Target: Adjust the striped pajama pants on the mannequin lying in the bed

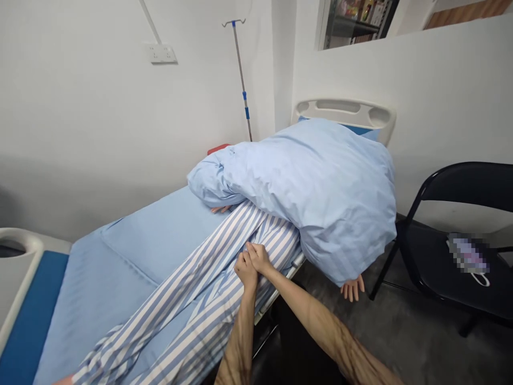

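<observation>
Head view: striped trousers along bed

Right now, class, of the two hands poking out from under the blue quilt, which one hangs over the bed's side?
The hand below the quilt, dangling beyond the bed's side rail. The other hand rests on the sheet at the quilt's edge.

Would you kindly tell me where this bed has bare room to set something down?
Blue sheet lies free between the striped trousers and the wall. It is crowded at the bed rail, where the left hand and right hand rest on the trousers.
</observation>
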Demonstrator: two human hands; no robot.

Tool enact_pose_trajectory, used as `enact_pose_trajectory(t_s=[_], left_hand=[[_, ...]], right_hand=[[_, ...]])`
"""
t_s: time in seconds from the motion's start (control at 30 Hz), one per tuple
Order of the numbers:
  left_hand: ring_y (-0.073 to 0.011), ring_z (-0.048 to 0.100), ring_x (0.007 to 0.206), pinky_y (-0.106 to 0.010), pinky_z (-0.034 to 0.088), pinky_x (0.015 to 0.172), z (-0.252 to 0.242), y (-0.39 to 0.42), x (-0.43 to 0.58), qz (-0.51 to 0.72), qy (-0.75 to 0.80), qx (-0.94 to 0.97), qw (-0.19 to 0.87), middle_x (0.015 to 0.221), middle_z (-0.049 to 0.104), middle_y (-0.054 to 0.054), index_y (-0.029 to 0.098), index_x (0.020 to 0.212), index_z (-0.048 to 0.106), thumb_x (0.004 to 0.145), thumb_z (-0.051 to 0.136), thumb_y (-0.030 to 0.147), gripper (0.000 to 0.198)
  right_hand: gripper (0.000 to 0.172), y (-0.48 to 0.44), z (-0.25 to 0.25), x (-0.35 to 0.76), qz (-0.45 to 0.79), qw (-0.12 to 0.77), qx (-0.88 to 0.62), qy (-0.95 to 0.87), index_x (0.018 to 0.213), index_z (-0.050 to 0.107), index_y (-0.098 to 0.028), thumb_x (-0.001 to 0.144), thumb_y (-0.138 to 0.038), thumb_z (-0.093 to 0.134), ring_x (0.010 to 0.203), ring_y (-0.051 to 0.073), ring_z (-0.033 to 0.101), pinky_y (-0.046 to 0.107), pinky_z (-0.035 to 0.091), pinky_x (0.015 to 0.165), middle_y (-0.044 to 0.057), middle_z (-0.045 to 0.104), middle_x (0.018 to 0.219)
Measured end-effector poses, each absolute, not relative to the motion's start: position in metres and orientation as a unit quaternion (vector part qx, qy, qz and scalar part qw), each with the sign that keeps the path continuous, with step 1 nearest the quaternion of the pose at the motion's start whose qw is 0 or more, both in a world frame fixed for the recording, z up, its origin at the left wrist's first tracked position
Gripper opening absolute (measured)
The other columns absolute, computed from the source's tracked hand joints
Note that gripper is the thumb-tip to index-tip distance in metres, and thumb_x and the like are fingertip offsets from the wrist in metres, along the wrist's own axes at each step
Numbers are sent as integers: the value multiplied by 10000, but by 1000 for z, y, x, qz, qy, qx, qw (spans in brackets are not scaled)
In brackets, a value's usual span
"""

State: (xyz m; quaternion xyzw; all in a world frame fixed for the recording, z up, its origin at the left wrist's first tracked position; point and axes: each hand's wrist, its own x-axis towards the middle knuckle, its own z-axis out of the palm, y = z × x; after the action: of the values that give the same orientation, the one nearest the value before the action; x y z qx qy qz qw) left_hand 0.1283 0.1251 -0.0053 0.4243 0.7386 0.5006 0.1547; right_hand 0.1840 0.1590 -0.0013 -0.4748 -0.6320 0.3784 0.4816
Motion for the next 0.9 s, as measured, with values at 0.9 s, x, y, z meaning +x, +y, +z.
enact_pose_trajectory(t_s=[0.9], left_hand=[[-116,402,564,-276,285,599,17,125,141,491,743,404,209,535,498,-3,196,550,425,861,384,294,329]], right_hand=[[461,167,9,204,270,408,-506,-710,587,519,-193,966,-372,327,514,108,438,248,251,566,-1,519,527]])
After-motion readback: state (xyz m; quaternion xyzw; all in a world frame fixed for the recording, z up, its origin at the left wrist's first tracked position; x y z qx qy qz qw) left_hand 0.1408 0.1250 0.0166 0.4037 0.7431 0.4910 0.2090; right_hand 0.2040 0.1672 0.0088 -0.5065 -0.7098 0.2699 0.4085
